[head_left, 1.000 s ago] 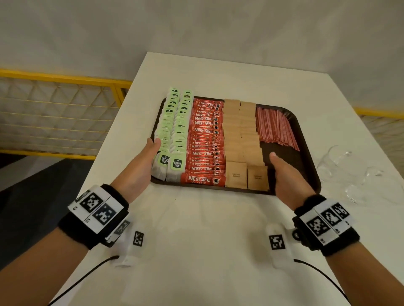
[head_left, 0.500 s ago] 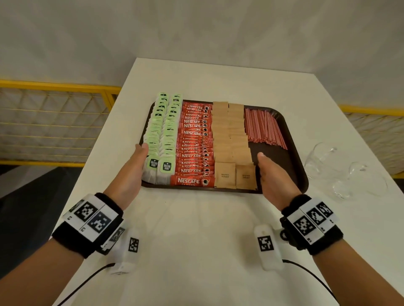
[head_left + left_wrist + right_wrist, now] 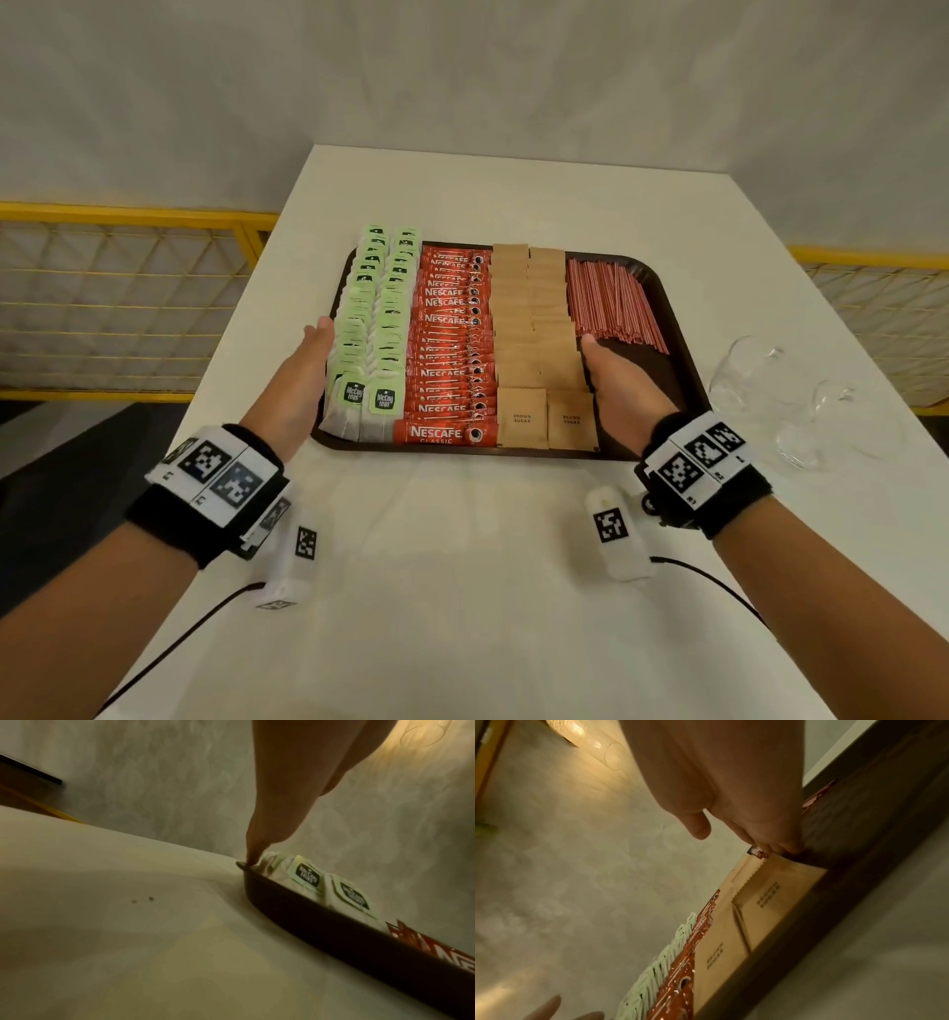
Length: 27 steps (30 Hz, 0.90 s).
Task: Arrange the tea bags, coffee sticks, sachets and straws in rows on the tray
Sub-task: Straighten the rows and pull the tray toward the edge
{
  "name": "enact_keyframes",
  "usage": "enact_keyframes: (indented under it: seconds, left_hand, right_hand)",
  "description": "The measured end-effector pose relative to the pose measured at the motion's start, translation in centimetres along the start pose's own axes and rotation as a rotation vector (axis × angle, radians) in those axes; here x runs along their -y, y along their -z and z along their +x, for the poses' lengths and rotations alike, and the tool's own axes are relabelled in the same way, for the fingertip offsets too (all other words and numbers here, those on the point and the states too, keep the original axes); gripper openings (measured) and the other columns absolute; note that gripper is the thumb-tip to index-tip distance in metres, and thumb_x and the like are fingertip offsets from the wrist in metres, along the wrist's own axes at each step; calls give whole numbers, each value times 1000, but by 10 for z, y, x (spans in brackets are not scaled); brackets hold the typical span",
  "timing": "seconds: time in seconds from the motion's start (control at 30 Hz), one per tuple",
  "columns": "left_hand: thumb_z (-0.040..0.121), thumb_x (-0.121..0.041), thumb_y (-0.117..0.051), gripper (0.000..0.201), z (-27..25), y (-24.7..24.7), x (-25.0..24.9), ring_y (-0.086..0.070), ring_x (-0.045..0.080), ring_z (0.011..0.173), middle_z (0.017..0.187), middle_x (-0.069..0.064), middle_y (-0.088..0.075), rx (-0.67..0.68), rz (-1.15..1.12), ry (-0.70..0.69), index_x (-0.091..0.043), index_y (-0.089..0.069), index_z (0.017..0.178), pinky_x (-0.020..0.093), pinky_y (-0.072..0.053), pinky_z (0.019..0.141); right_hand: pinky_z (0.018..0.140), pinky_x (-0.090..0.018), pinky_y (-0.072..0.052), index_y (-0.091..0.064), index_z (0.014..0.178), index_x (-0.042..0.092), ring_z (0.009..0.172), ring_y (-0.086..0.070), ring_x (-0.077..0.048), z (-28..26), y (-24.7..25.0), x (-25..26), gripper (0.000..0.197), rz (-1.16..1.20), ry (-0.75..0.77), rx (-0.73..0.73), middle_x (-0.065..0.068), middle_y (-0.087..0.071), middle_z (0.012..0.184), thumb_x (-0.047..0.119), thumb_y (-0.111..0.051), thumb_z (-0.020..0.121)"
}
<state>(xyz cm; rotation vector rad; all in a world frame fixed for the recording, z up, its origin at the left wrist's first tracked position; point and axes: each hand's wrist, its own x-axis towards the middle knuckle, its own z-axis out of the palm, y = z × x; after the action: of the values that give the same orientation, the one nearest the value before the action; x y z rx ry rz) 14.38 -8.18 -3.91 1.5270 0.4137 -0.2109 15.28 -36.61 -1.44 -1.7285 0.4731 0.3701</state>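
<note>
Rows are flanked by both hands on the dark tray (image 3: 683, 360), which is set on a white table (image 3: 462, 591).

The left hand (image 3: 303, 380) is laid flat, fingers straight, against the tea bags (image 3: 369, 329); the right hand (image 3: 616, 390) is pressed open beside the brown sachets (image 3: 534, 334). Between them the coffee sticks (image 3: 449, 349) are lined up; beyond the right fingertips lie the straws (image 3: 613, 300). Clear glasses (image 3: 780, 390) are seen right of that hand, yellow railings (image 3: 128, 216) and a pale wall (image 3: 462, 77) behind.

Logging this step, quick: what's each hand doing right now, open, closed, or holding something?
Left hand: open, straight fingers against the tea bags at the tray edge.
Right hand: open, flat beside the brown sugar sachets, holding nothing.
</note>
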Motion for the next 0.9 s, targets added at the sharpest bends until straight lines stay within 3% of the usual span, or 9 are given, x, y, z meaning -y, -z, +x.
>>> enact_keyframes:
  seconds: [0.17,0.27,0.4,0.47,0.53,0.57,0.67,0.77,0.9]
  left_hand:
    - [74,-76,-39,83,10,3,9,-51,9,122,133,-12,-55,76,44,7,-33,-33,144,40,-30,112]
    - [94,-60,-28,60,4,-2,2,-54,7,116,133,-10,-54,44,8,9,-27,-37,143,31,-37,105]
    - [100,-47,-22,44,-4,-11,-4,-61,-8,88,116,-15,-57,25,15,-10,-27,-43,134,8,-50,66]
    - [100,-47,-25,43,-9,-12,-7,-59,-10,95,119,-16,-53,-37,22,-31,-26,-41,134,9,-47,80]
    - [97,-50,-33,57,-9,-4,-6,-41,3,127,143,-12,-38,-137,133,-71,-21,-28,146,20,-30,104]
    - [97,-44,-38,58,-10,1,-5,-33,10,135,150,-7,-31,-179,177,-88,-20,-23,148,23,-25,107]
    - [97,-20,-46,50,-12,19,3,-29,15,138,151,-1,-33,-255,235,-92,-19,-32,145,30,-23,111]
    - [96,-12,-47,47,-15,30,10,-34,19,135,147,4,-37,-242,309,-36,-18,-38,142,37,-28,111]
    - [97,-4,-41,46,-20,36,15,-46,26,120,138,11,-43,-191,434,102,-12,-37,141,32,-45,88]
  right_hand:
    - [110,-28,-24,-43,138,19,121,-45,-9,-1,-2,-4,46,50,0,46,7,-49,134,42,-36,99]
    - [116,-32,-17,-20,149,22,138,-26,-8,-4,-2,-2,56,-41,78,52,8,-25,152,44,-33,99]
    - [119,-41,-9,-11,150,23,145,-8,-11,-10,-12,-1,61,-200,144,108,5,-12,158,48,-29,98]
    - [119,-42,-9,-12,150,24,146,-6,-12,-10,-12,-3,61,-191,175,89,4,-12,158,49,-31,97]
    - [119,-43,-10,-16,149,28,145,-8,-12,-13,-5,-5,59,-172,189,63,5,-14,157,49,-33,97]
    - [119,-44,-11,-18,149,29,145,-8,-12,-19,1,-6,57,-158,189,41,6,-16,157,47,-35,97]
    - [118,-42,-14,-28,146,31,144,-14,-10,-37,26,-16,51,-173,200,-49,10,-23,155,42,-38,97]
    - [112,-29,-21,-39,141,27,138,-28,-8,-52,48,-31,44,-178,212,-118,9,-36,148,34,-41,98]
    - [107,-30,-29,-48,135,20,132,-37,-17,-62,74,-63,40,-297,152,-266,-3,-43,142,29,-47,96]
